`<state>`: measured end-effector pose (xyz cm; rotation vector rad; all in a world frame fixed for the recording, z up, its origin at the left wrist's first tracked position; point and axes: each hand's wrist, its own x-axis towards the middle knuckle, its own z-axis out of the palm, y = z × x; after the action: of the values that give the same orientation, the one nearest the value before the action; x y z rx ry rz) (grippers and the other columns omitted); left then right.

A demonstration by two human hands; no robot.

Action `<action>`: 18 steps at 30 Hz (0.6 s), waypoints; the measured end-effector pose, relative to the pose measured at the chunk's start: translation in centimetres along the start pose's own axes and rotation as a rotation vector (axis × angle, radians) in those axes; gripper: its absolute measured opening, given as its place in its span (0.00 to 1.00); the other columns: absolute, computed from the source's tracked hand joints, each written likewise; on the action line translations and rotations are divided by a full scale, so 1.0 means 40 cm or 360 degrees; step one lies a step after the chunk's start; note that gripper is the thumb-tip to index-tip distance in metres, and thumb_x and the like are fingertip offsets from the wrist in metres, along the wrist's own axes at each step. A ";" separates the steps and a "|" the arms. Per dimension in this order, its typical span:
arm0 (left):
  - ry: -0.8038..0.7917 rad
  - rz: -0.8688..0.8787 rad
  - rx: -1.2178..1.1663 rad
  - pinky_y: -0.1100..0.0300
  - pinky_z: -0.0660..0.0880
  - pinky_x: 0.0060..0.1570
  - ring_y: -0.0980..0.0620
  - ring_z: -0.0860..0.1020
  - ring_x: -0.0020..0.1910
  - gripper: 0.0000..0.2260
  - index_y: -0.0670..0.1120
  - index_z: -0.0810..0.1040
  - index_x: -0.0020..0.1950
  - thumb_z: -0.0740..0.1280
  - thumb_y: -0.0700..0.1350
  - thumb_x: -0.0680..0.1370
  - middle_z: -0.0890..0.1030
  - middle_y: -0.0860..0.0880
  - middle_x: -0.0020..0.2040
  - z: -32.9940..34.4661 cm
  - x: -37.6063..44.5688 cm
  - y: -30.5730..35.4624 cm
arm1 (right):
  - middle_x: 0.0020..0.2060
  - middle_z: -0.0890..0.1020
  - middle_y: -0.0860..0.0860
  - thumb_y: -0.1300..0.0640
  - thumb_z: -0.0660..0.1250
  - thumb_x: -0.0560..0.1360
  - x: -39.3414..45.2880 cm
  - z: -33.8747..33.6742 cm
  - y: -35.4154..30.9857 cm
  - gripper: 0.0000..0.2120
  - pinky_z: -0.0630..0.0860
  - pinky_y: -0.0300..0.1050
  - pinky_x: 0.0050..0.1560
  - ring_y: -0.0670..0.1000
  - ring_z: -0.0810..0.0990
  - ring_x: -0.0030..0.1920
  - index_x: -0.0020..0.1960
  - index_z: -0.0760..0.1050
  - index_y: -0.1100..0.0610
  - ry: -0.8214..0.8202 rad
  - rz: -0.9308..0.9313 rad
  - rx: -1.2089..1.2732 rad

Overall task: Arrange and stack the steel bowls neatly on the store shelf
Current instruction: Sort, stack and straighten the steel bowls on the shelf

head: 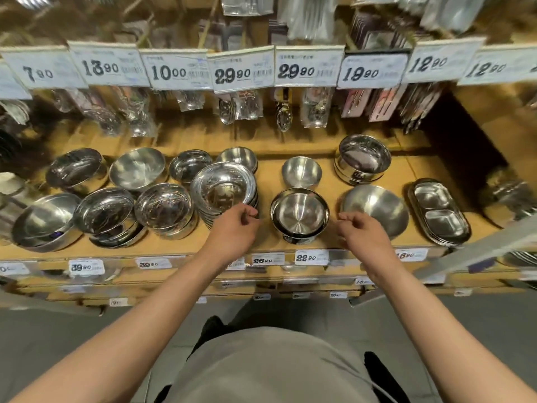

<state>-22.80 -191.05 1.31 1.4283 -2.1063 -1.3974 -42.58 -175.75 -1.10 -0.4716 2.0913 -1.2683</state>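
- My left hand [236,225] and right hand [361,232] flank the middle stack [299,215] near the shelf [270,175] front edge — fingers loosely curled, holding nothing, just short of its rim.
- To do this well, I judge: take the rim from both sides at once, lift level, square the nested bowls.
- Count: about eleven bowls or stacks — five in the back row, six in front — plus one tray stack [440,212] at the right end.
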 end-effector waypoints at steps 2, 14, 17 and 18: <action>-0.0081 -0.0062 0.0115 0.52 0.77 0.53 0.48 0.80 0.48 0.04 0.49 0.78 0.54 0.68 0.44 0.80 0.81 0.52 0.46 0.030 0.015 0.018 | 0.44 0.83 0.46 0.56 0.66 0.80 0.009 -0.002 0.005 0.07 0.80 0.56 0.58 0.53 0.83 0.50 0.46 0.78 0.46 0.0013 0.0003 -0.0025; -0.0281 -0.0222 0.0108 0.49 0.80 0.57 0.46 0.83 0.54 0.07 0.48 0.81 0.57 0.70 0.44 0.79 0.85 0.46 0.52 0.121 0.047 0.037 | 0.53 0.85 0.58 0.53 0.66 0.80 0.099 0.060 -0.019 0.19 0.74 0.46 0.51 0.60 0.82 0.55 0.69 0.77 0.59 -0.0041 -0.0263 -0.0778; -0.0328 -0.0236 0.0078 0.52 0.79 0.58 0.47 0.82 0.54 0.08 0.46 0.82 0.57 0.70 0.43 0.79 0.84 0.47 0.52 0.121 0.055 0.037 | 0.40 0.80 0.56 0.55 0.67 0.79 0.132 0.066 -0.026 0.13 0.66 0.44 0.38 0.60 0.81 0.47 0.56 0.81 0.63 -0.0096 -0.0232 -0.0969; -0.0342 -0.0243 0.0092 0.54 0.78 0.56 0.48 0.81 0.54 0.09 0.44 0.82 0.58 0.70 0.43 0.79 0.84 0.48 0.52 0.122 0.057 0.038 | 0.39 0.79 0.55 0.55 0.67 0.79 0.142 0.067 -0.027 0.13 0.65 0.44 0.36 0.60 0.81 0.45 0.54 0.81 0.64 -0.0108 -0.0205 -0.1014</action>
<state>-27.95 -190.01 -0.65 1.5530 -2.2227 -1.6252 -44.95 -181.37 -2.93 -0.9192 2.4118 -0.6069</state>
